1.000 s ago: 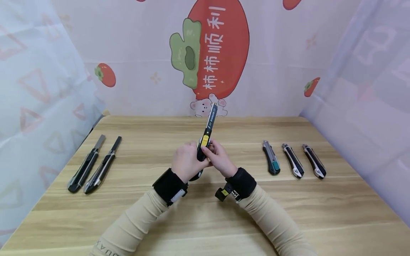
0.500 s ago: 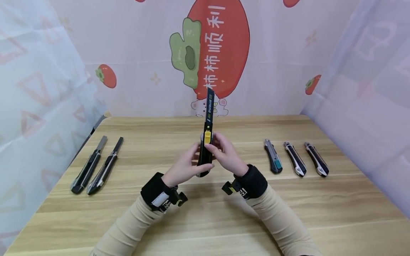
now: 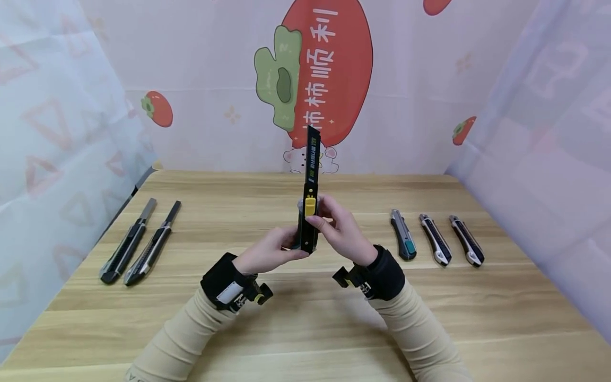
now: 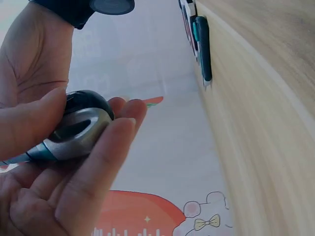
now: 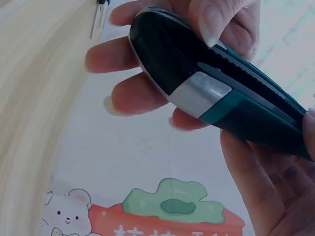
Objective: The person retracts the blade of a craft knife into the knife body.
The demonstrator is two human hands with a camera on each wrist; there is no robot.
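Both hands hold one utility knife (image 3: 309,225) upright in front of me, lifted off the table. Its long dark blade (image 3: 312,154) is extended and points up and away. My right hand (image 3: 346,236) grips the handle from the right, its thumb by the yellow slider (image 3: 310,206). Lower down, my left hand (image 3: 267,250) holds the butt end between thumb and fingers. In the right wrist view the handle (image 5: 182,88) shows dark, silver and teal parts, with left-hand fingers (image 5: 133,93) behind the butt. The left wrist view shows the rounded silver butt (image 4: 81,130); the blade is out of frame there.
Two utility knives (image 3: 125,249) (image 3: 150,252) with blades extended lie on the table's left side. To the right lie three more, one with a teal slider (image 3: 404,236), two black and silver (image 3: 435,241) (image 3: 467,241). Printed cloth (image 3: 215,132) hangs behind the wooden table (image 3: 305,329).
The utility knife has turned from a rightward tilt to nearly upright and come up slightly. My left hand has shifted left and now holds its butt end.
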